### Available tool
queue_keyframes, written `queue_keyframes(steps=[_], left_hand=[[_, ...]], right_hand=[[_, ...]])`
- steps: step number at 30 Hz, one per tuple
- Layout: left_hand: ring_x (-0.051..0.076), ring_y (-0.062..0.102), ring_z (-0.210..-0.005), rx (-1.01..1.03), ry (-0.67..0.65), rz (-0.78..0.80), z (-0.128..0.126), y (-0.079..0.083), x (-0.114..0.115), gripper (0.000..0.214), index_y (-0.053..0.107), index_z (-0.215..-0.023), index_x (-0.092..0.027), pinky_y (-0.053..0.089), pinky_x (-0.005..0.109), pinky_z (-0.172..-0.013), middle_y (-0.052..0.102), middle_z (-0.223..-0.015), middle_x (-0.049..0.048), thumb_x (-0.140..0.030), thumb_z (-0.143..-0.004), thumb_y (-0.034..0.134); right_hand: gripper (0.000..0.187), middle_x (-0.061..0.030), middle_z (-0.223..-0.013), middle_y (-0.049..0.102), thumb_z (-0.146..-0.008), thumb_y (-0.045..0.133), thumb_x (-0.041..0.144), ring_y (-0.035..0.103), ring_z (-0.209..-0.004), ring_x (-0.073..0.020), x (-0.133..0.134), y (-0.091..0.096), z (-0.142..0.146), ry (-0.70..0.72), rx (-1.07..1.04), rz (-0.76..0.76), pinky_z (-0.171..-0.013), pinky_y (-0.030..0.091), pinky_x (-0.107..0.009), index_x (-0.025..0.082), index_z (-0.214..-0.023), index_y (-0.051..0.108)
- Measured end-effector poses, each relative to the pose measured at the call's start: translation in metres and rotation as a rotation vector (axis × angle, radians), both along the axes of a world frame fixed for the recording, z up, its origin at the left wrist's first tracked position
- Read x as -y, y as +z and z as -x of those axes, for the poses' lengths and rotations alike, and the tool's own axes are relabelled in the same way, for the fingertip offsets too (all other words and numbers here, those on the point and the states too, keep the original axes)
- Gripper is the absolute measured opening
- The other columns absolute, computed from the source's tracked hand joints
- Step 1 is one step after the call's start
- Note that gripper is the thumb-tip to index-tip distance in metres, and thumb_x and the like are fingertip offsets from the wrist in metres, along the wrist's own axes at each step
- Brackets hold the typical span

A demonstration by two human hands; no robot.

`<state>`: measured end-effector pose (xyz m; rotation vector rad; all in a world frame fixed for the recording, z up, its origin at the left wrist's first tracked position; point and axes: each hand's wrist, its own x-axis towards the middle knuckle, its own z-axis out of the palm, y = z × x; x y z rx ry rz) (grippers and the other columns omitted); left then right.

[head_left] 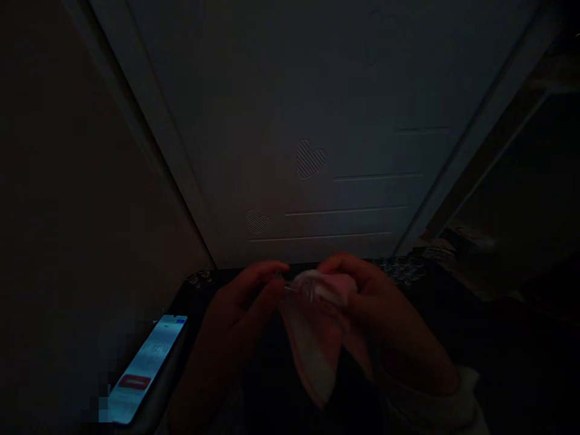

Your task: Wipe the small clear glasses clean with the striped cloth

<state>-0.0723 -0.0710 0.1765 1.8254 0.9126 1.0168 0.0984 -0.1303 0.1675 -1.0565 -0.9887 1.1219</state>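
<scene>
The view is very dark. My left hand (242, 308) is closed, its thumb and fingertips pinching the end of a small clear, glassy-looking piece (312, 291) whose kind I cannot make out. My right hand (371, 299) is wrapped round a pink and white cloth (312, 356), which is bunched at the top against the clear piece. Two pointed ends of the cloth hang down between my hands. Part of the cloth is hidden under my right fingers.
A lit phone (147, 371) lies at the left on the dark surface. Several small clear pieces (401, 270) sit at the back right, and a few more (199, 278) at the back left. Behind stands a pale panel (290, 109) with embossed hearts and lines.
</scene>
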Motion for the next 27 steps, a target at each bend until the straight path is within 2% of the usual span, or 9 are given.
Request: queue_keyframes(steps=[5, 13, 17, 22, 27], left_hand=[[0.014, 0.065, -0.073, 0.051, -0.070, 0.039, 0.0029, -0.0019, -0.0021, 0.017, 0.072, -0.097, -0.028, 0.050, 0.022, -0.066, 0.069, -0.076, -0.0045, -0.033, -0.083, 0.065], [0.016, 0.063, -0.082, 0.093, -0.105, 0.012, 0.0065, -0.0013, 0.0010, 0.018, 0.075, -0.093, -0.032, 0.047, 0.023, -0.073, 0.071, -0.087, -0.0042, -0.026, -0.076, 0.074], [0.017, 0.064, -0.086, 0.105, -0.106, 0.008, 0.0071, -0.0006, 0.0033, 0.018, 0.076, -0.093, -0.034, 0.046, 0.024, -0.077, 0.072, -0.091, -0.0043, -0.026, -0.077, 0.076], [0.015, 0.064, -0.088, 0.096, -0.130, -0.016, 0.0093, -0.0064, 0.0004, 0.020, 0.074, -0.099, -0.037, 0.047, 0.024, -0.079, 0.072, -0.095, -0.0059, -0.029, -0.081, 0.073], [0.014, 0.065, -0.084, 0.091, -0.088, -0.036, 0.0080, -0.0065, -0.0003, 0.022, 0.074, -0.100, -0.037, 0.047, 0.023, -0.077, 0.072, -0.091, -0.0065, -0.028, -0.080, 0.074]], right_hand=[[0.014, 0.0043, -0.071, 0.065, -0.066, 0.071, 0.019, 0.057, -0.060, -0.0105, -0.0013, -0.0034, -0.0025, 0.039, 0.005, -0.014, -0.054, 0.042, -0.020, 0.022, -0.079, 0.066], [0.020, 0.0037, -0.072, 0.066, -0.061, 0.077, 0.017, 0.059, -0.063, -0.0107, -0.0005, -0.0019, -0.0049, 0.130, -0.136, 0.051, -0.056, 0.044, -0.019, 0.021, -0.078, 0.067], [0.014, 0.0027, -0.071, 0.066, -0.065, 0.075, 0.017, 0.058, -0.061, -0.0110, 0.0034, -0.0032, -0.0037, 0.082, -0.140, 0.018, -0.053, 0.043, -0.018, 0.021, -0.077, 0.068], [0.008, 0.0028, -0.074, 0.068, -0.072, 0.074, 0.019, 0.060, -0.064, -0.0090, 0.0039, -0.0063, -0.0038, 0.118, -0.171, -0.013, -0.057, 0.044, -0.017, 0.021, -0.078, 0.069], [0.009, 0.0048, -0.062, 0.062, -0.068, 0.076, 0.021, 0.052, -0.054, -0.0071, 0.0014, -0.0073, -0.0047, 0.040, -0.089, 0.015, -0.049, 0.038, -0.015, 0.019, -0.069, 0.066]])
